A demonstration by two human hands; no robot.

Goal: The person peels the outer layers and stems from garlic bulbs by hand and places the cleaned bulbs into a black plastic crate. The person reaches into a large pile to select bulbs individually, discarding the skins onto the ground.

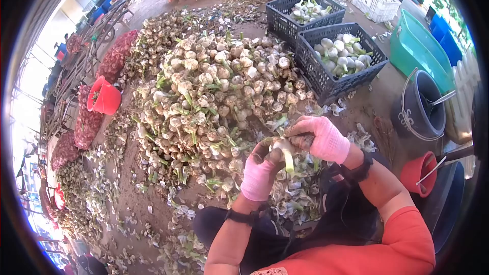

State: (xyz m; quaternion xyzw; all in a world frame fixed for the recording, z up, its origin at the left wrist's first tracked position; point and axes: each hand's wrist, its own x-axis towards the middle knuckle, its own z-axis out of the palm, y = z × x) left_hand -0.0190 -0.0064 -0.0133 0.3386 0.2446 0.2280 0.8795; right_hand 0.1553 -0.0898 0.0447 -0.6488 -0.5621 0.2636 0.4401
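Two pink-gloved hands work one white garlic bulb [281, 146] at the near edge of the large heap of unpeeled, soil-stained garlic [214, 97].
Left hand [260, 173] is clenched round the bulb from below, with the green stalk hanging down between the hands. Right hand [323, 140] is closed on the bulb's upper side with its fingers pinched there; whether they also hold a blade cannot be told. Pale papery skins [300, 193] litter the floor on the near side of the heap, beneath the hands. Two black slatted plastic crates [326, 79] of clean white bulbs stand at the heap's far right side. Judged from this, stripping of the outer skin is the step in hand. The next move calls for a firm left-hand grip while the right hand pulls the loosened skin clear.
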